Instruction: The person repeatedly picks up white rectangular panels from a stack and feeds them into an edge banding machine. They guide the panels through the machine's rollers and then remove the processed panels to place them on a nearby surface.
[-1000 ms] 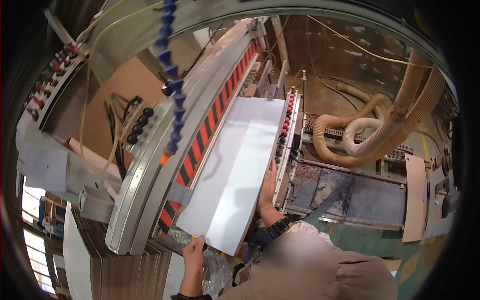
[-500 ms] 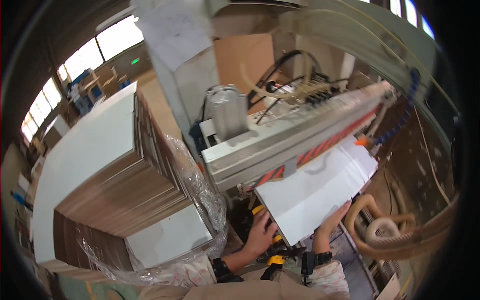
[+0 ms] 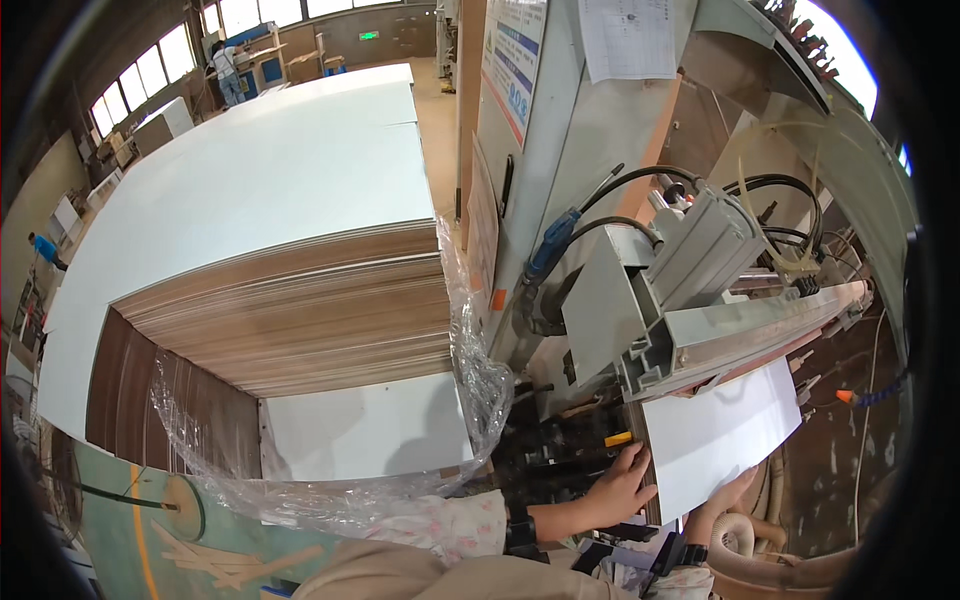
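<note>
A white rectangular panel point(image 3: 720, 430) lies on the machine bed under a grey metal beam point(image 3: 740, 330). My left hand point(image 3: 620, 485) presses flat against the panel's near left edge. Beneath the panel's near corner, my right hand point(image 3: 728, 495) cups its underside, fingers partly hidden. Both wrists wear dark straps. To the left stands a tall stack of white-faced boards point(image 3: 270, 230), brown at their edges, with a lower white board point(image 3: 365, 430) in front of it.
Loose clear plastic wrap point(image 3: 470, 370) hangs beside the stack. Black hoses point(image 3: 640, 200) and a blue-handled tool point(image 3: 548, 250) sit on the grey machine. A tan duct hose point(image 3: 790, 575) curls at lower right. Wood strips point(image 3: 230, 560) lie on the green floor. A person point(image 3: 222, 65) stands far off by windows.
My view has swung left from the machine bed toward the board stack. The panel has slid farther in under the beam, and both hands stay on its near edge.
</note>
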